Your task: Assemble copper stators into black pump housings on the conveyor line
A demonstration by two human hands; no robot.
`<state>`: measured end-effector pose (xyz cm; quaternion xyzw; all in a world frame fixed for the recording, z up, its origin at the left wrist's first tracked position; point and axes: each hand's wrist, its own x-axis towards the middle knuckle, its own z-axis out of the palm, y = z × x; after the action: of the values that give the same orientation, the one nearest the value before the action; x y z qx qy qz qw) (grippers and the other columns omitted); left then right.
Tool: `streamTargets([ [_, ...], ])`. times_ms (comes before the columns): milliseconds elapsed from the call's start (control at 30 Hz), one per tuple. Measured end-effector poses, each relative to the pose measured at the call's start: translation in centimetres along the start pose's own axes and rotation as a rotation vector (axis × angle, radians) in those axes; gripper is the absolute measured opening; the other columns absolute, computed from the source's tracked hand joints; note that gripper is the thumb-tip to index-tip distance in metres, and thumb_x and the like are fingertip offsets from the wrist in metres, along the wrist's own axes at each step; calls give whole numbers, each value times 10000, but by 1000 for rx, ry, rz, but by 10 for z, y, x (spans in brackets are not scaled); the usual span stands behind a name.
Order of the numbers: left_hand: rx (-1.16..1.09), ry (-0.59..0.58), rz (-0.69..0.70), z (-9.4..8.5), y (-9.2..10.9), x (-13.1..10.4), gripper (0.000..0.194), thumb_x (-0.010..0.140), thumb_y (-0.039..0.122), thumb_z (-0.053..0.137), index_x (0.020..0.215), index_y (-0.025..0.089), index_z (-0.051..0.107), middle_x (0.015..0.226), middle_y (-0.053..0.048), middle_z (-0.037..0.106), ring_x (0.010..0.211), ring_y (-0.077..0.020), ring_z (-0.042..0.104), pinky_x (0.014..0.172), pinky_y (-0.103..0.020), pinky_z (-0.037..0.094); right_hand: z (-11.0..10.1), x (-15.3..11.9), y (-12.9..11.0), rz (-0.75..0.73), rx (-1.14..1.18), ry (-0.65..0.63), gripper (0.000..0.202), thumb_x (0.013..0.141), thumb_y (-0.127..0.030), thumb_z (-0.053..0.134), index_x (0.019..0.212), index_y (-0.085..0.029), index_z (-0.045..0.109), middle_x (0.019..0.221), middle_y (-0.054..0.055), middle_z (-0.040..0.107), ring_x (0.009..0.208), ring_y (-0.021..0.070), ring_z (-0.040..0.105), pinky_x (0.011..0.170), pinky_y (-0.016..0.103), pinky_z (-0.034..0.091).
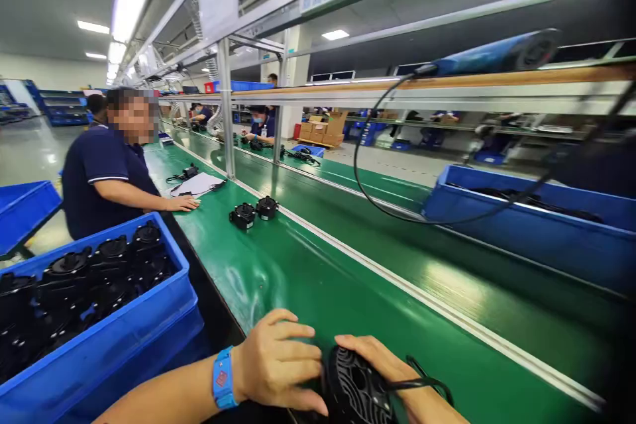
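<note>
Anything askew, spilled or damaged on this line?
Nothing stands out. Both hands, left and right, hold a black part on the green belt; two more parts sit upright further along, and the blue bin is neatly filled.

Green conveyor belt (318, 278) runs from 6 o'clock toward 11 o'clock. Two black motor units (253, 212) lie on it at centre, touching. At 10 o'clock: white paper sheet (197, 184) and small black part with cable (187, 173).
</note>
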<state>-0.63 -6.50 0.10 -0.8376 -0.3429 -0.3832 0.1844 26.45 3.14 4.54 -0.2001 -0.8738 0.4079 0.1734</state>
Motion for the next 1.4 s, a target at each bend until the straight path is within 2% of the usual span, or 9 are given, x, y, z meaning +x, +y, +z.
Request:
streamTargets([
  [100, -51, 37, -227, -9, 14, 25, 703, 910, 718, 574, 1368, 185, 577, 1260, -122, 733, 1341, -270, 602, 1181, -446, 433, -3, -3, -14, 110, -16, -108, 889, 688, -303, 886, 1504, -358, 537, 1390, 91, 611, 1286, 346, 601, 1098, 460, 519],
  [233, -160, -272, -213, -7, 28, 59, 1106, 822, 750, 657, 1619, 108, 236, 1615, -224, 396, 1555, -406, 275, 1223, -615, 358, -5, -3, -18, 79, 2, -117, 934, 719, -377, 884, 1554, -268, 482, 1417, 129, 593, 1343, 348, 553, 1190, 499, 419],
  [400, -379, -500, -215, 3, 31, 60, 888, 892, 375, 708, 1632, 216, 243, 1639, -155, 383, 1550, -342, 319, 1191, -526, 459, 0, -5, -4, -13, 67, -189, 1214, 583, -522, 956, 1594, -158, 393, 1601, 174, 411, 1495, 363, 388, 1258, 472, 312],
  [600, -345, -446, -350, 4, 32, 51, 772, 918, 343, 672, 1601, 229, 332, 1561, -165, 482, 1416, -319, 510, 1141, -498, 517, 12, -1, 11, -53, 13, -142, 1411, 587, -531, 962, 1665, -144, 138, 1706, 225, 109, 1579, 359, 201, 1285, 484, 231],
  [733, -419, -443, -263, 7, 29, 45, 766, 923, 356, 678, 1597, 240, 332, 1579, -154, 460, 1454, -311, 468, 1177, -502, 480, 20, -7, 14, -61, 50, -114, 1348, 597, -576, 951, 1655, -178, 217, 1710, 193, 135, 1592, 350, 137, 1297, 488, 172],
  [867, -421, -418, -220, 7, 26, 41, 807, 932, 349, 675, 1617, 238, 262, 1612, -167, 410, 1507, -314, 402, 1202, -518, 447, 30, -17, 19, 10, 360, -34, 1465, 578, -698, 914, 1667, -190, 74, 1706, 208, 89, 1589, 357, 128, 1285, 524, 149],
  [1000, -417, -375, -212, 4, 27, 40, 861, 946, 379, 665, 1620, 173, 171, 1600, -211, 414, 1513, -296, 401, 1209, -495, 441, 44, -19, 14, 120, 701, 48, 1100, 783, -718, 765, 1613, -227, 235, 1653, 165, 234, 1522, 312, 295, 1246, 500, 259],
  [1133, -287, -215, -245, 7, 37, 34, 608, 856, 517, 760, 1279, 165, 501, 1442, -221, 573, 1419, -330, 519, 1151, -537, 487, 66, -21, 6, 189, 727, 228, 771, 781, -677, 761, 1340, -223, 487, 1346, 102, 505, 1288, 300, 495, 1154, 472, 385],
  [1400, -1, -352, -393, 9, 60, 43, 697, 703, 606, 863, 1207, 171, 659, 1444, -139, 613, 1369, -355, 555, 1082, -482, 533, 79, -25, 3, 316, 729, 399, 768, 752, -777, 714, 1277, -261, 496, 1275, 89, 577, 1208, 314, 551, 1062, 405, 447],
])
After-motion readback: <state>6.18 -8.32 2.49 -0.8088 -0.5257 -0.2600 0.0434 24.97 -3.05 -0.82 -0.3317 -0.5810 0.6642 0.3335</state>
